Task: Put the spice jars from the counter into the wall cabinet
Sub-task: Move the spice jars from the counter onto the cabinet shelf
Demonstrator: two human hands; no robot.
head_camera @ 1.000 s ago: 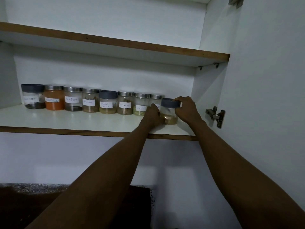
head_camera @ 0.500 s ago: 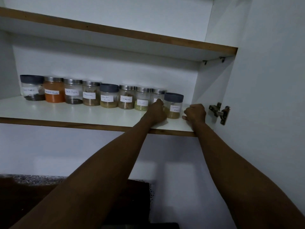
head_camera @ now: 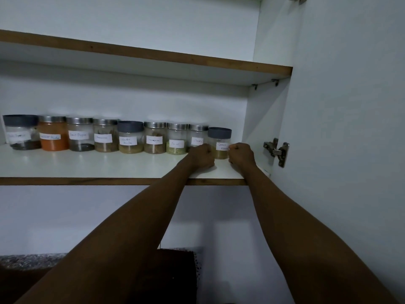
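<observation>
A garam masala jar (head_camera: 219, 143) with a grey lid and yellow-brown powder stands upright at the right end of a row of several labelled spice jars (head_camera: 130, 137) on the white lower shelf (head_camera: 87, 165) of the wall cabinet. My left hand (head_camera: 202, 156) is curled against the jar's lower left side. My right hand (head_camera: 241, 155) is curled against its lower right side, covering part of the label. Between them, both hands hold the jar on the shelf.
An upper shelf (head_camera: 153, 55) runs above the jars. The open cabinet door (head_camera: 350, 128) with its metal hinge (head_camera: 276, 151) stands close on the right. A speckled counter (head_camera: 32, 261) and a dark object (head_camera: 175, 273) lie below.
My right hand left the jar's lid, dropped to the shelf, then came back against the jar's lower right side. The jar now stands in line with the row.
</observation>
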